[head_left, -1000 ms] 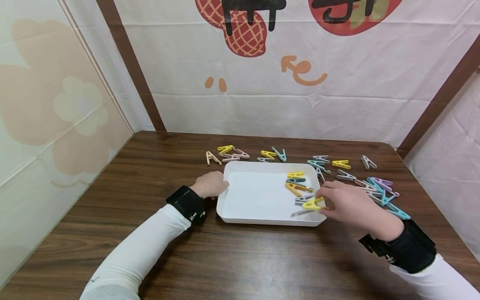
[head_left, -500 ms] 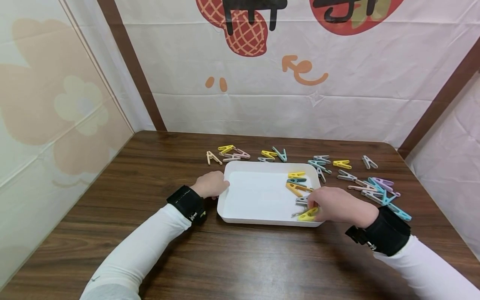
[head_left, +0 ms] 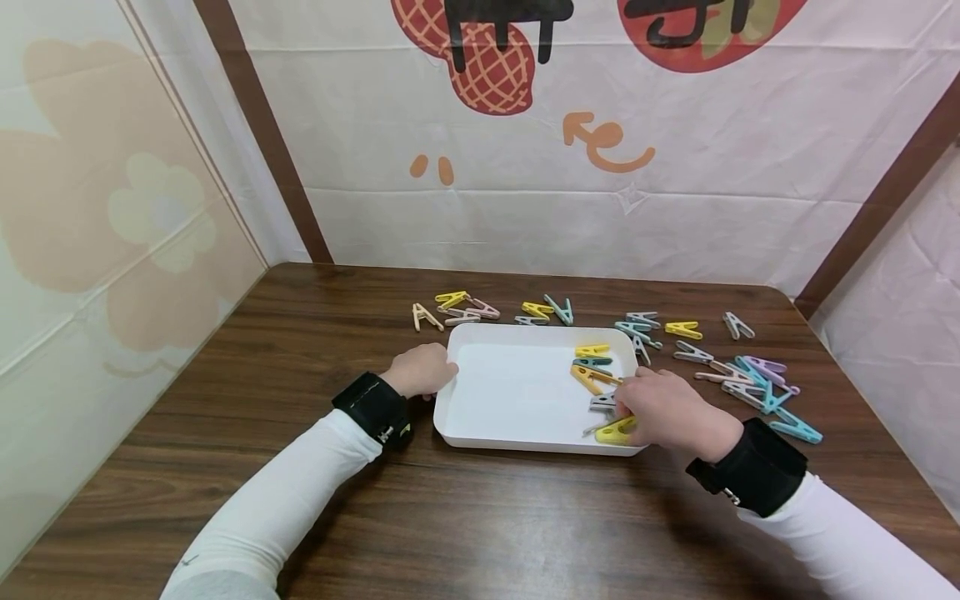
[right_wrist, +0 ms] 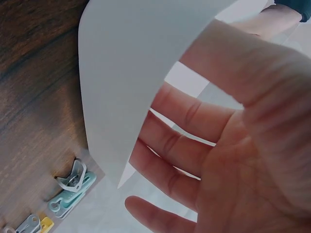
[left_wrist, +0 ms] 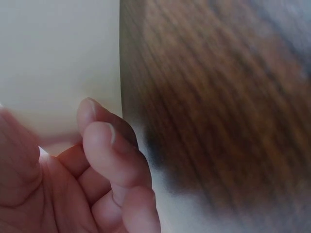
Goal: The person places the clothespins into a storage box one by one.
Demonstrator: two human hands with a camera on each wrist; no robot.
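We've got a shallow white tray point(head_left: 513, 387), yellow clip point(head_left: 615, 432) inside by its near-right corner. Left fingers point(left_wrist: 114, 158) clamp tray edge; right fingers point(right_wrist: 180, 145), can't tell. Counter point(head_left: 517, 525) stretches in front

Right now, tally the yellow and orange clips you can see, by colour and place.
Yellow clips on the table: 3
Yellow clips within the outline of the tray, one of them at the right hand: 2
Orange clip in the tray: 1
Total: 6
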